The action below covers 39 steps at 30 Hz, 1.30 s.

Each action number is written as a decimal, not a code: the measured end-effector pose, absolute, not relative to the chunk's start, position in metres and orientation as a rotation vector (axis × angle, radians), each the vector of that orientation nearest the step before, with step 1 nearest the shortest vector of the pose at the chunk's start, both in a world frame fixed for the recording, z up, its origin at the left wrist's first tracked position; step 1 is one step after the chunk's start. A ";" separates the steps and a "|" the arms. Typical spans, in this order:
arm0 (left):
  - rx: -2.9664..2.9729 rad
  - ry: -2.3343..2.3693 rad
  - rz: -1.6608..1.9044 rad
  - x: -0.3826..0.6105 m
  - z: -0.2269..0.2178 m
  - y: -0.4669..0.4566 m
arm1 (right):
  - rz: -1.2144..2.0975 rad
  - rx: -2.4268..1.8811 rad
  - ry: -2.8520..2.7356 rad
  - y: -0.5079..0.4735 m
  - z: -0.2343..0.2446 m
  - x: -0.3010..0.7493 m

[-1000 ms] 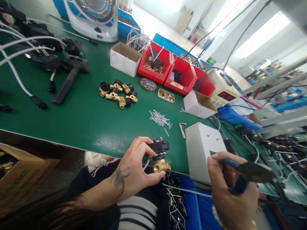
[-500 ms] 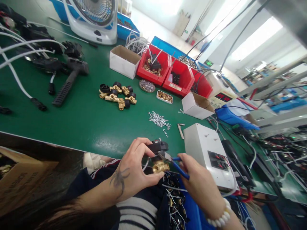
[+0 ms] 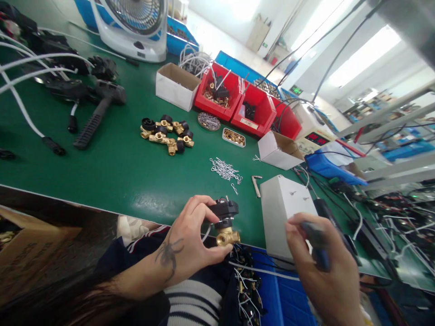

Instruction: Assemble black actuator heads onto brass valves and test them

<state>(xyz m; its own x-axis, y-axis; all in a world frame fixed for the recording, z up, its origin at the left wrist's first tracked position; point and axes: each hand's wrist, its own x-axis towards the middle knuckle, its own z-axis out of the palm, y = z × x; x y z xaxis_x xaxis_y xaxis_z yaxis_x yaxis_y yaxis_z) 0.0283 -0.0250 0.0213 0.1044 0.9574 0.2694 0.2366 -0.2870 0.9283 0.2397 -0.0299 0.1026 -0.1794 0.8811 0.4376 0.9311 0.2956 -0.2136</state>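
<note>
My left hand is closed around a brass valve with a black actuator head on top, held upright just over the table's front edge. A light cable runs from it behind my fingers. Off to the right, my right hand grips blue-handled pliers, blurred by motion and turned so their jaws are hard to make out. That hand is in front of the grey metal box, apart from the valve. Beyond the valve lies a heap of small wire clips.
Several brass fittings with black caps lie mid-table, near a hammer. Red bins, white cartons and a fan line the back. An L-shaped metal piece is beside the grey box. A blue crate stands below the edge.
The pliers have come off the valve, and my right hand has swung them right, in front of the grey box. My left hand and the valve have stayed almost still.
</note>
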 end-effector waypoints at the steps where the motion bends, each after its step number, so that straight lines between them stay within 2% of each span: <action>1: 1.638 1.189 1.233 0.028 0.021 -0.025 | -0.168 -1.620 -2.029 -0.030 0.104 0.241; 7: 1.677 1.188 1.210 0.027 0.023 -0.025 | 0.040 -1.642 -2.521 -0.025 0.102 0.243; 12: 1.660 1.188 1.216 0.028 0.023 -0.026 | -0.135 -1.662 -1.962 -0.029 0.104 0.238; 17: 1.681 1.195 1.215 0.027 0.022 -0.026 | 0.251 -1.697 -2.403 -0.028 0.096 0.236; 23: 1.673 1.185 1.208 0.026 0.023 -0.025 | -0.118 -1.691 -1.963 -0.029 0.103 0.237; 27: 1.688 1.197 1.200 0.026 0.023 -0.025 | 0.188 -1.678 -2.456 -0.026 0.098 0.237; 33: 1.671 1.198 1.216 0.026 0.021 -0.028 | -0.136 -1.701 -2.015 -0.027 0.102 0.242; 37: 1.668 1.211 1.245 0.027 0.021 -0.026 | 0.207 -1.735 -2.420 -0.027 0.094 0.238; 39: 1.671 1.208 1.232 0.027 0.021 -0.026 | 0.186 -1.708 -2.387 -0.027 0.094 0.239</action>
